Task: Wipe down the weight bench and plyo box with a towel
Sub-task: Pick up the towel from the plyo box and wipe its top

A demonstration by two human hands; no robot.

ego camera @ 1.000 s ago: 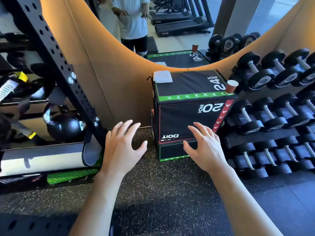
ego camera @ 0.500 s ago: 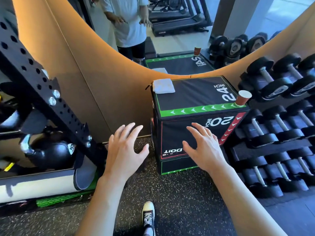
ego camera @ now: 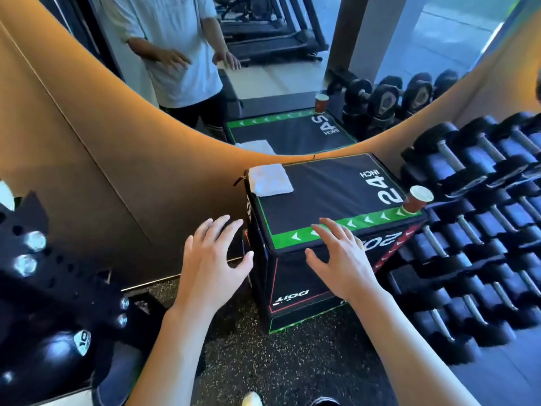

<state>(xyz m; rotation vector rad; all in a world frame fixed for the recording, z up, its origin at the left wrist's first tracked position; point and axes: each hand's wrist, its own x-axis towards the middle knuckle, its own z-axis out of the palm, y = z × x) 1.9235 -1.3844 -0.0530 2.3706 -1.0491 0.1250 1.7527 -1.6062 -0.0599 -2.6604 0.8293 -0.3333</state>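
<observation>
Both hands, left (ego camera: 212, 259) and right (ego camera: 341, 257), hover spread and empty before a plyo box (ego camera: 322, 200) bearing a folded towel (ego camera: 270, 180) and paper cup (ego camera: 417, 200).

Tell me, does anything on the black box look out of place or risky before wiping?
One thing: a brown paper cup stands on the near right corner of the black padded plyo box, right at the edge, where wiping could tip it. The folded white towel lies flat at the far left corner.
</observation>
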